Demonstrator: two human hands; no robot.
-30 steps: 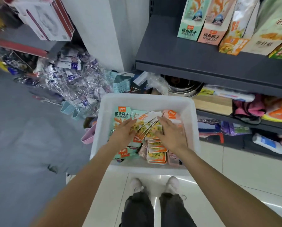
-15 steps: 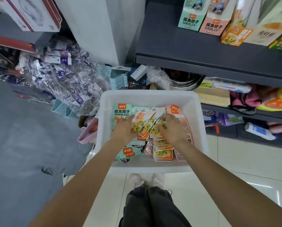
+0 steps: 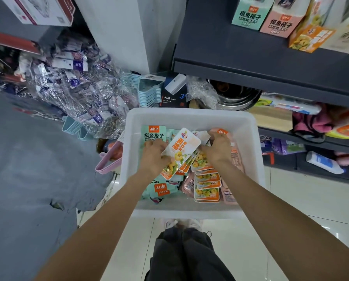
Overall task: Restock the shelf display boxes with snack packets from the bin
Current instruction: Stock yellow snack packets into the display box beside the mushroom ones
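where the glossy pale floor tiles (image 3: 303, 199) meet a dull grey mat (image 3: 17, 179), a dark metal shelf unit (image 3: 250, 63) rises at the right, its flat top board carrying upright cardboard display boxes: a mint one (image 3: 248, 15), a pink one (image 3: 279, 19) beside it, and an orange one (image 3: 309, 37) further right. left of the shelf unit lies a crinkled heap of clear plastic wrapping (image 3: 72, 94). a rectangular white plastic bin (image 3: 189, 118) with smooth walls and rounded corners sits just in front of the person's dark trousers (image 3: 185, 258). inside it lie flat snack packets: mint-green ones (image 3: 153, 134) at the left, pink ones (image 3: 234, 157) at the right, and a neat overlapping row of orange-edged ones (image 3: 207, 185) down the middle. both bare forearms reach into the bin. the left hand (image 3: 153, 157) is curled, thumb on top, pinching the lower left side of a fanned bunch of orange-and-white packets (image 3: 181, 151), glossy and rounded at the corners, tilted up above the rest. the right hand (image 3: 218, 147) has its fingers bent down over the upper right end of that same bunch, gripping it. a stack of pale blue plastic trays (image 3: 149, 92) stands behind the bin.
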